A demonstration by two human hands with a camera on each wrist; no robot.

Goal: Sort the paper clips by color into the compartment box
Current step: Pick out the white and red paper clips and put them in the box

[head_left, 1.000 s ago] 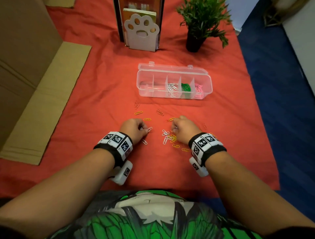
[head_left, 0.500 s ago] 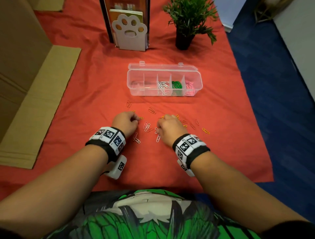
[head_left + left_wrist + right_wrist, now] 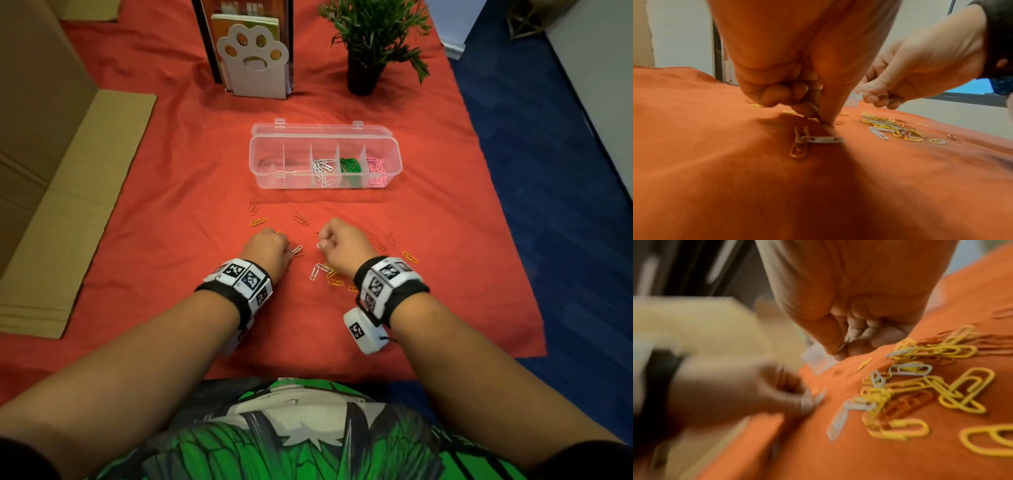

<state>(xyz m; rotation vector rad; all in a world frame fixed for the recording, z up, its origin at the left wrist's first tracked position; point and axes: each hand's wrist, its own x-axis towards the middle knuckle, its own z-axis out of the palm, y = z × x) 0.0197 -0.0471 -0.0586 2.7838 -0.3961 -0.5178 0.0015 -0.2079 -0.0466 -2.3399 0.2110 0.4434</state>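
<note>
The clear compartment box lies open on the red cloth, with white clips, green clips and pink clips in its three right compartments. My left hand is curled, thumb and forefinger tips pressed together on the cloth. I see nothing between them. A white clip hooked to an orange clip lies just in front. My right hand hovers over a yellow and white pile and pinches a thin white clip in curled fingers.
Loose orange and yellow clips are scattered between the hands and the box. A paw-shaped bookend and a potted plant stand behind the box. Flat cardboard lies on the left. The cloth's right edge meets blue floor.
My right hand has risen a little off the clip pile, holding a white clip. The left hand stays low on the cloth beside the white clip.
</note>
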